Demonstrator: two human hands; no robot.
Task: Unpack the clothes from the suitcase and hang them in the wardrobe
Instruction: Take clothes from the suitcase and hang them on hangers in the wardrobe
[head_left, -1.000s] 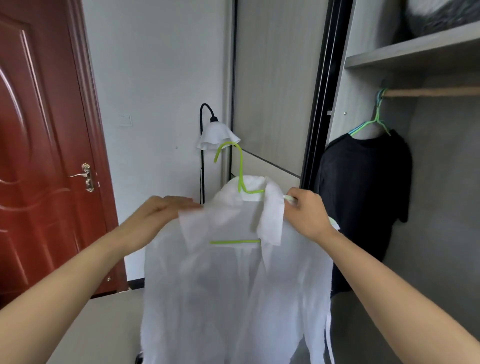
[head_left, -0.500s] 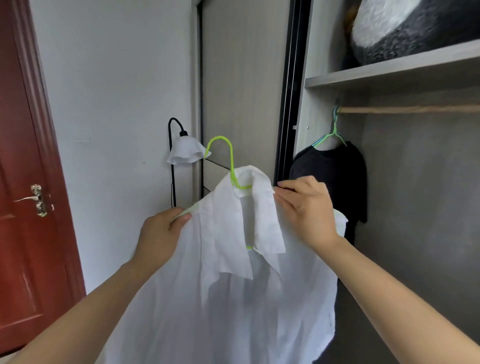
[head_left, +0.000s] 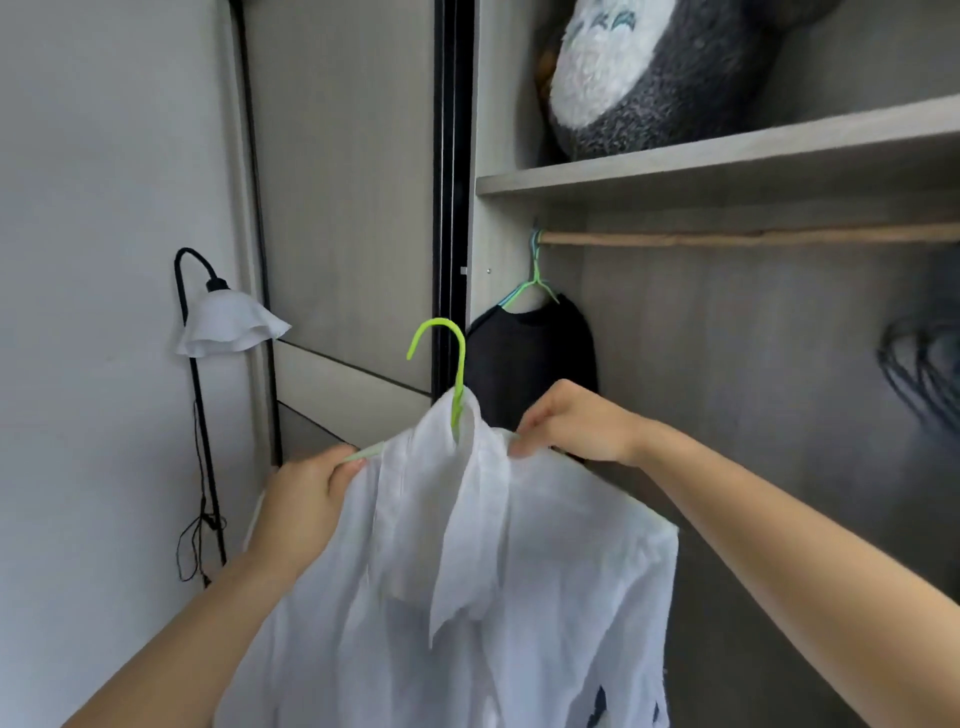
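A white shirt (head_left: 467, 571) hangs on a lime green hanger (head_left: 452, 358), its hook sticking up above the collar. My left hand (head_left: 306, 499) grips the shirt's left shoulder and the hanger's end. My right hand (head_left: 571, 421) pinches the right shoulder beside the collar. Both hold the shirt in front of the open wardrobe, below and left of the wooden rail (head_left: 753, 236). A black T-shirt (head_left: 530, 358) on a green hanger (head_left: 535, 270) hangs at the rail's left end, just behind my right hand.
A shelf (head_left: 727, 156) above the rail carries a grey and white plush toy (head_left: 649, 73). A black floor lamp (head_left: 223, 322) with a white shade stands against the wall at left. The sliding wardrobe door (head_left: 343, 208) sits left of the opening. The rail runs bare to the right.
The view has swung right, away from the red door and toward the wardrobe. Both hands have carried the shirt on its hanger closer to the rail and the black T-shirt.
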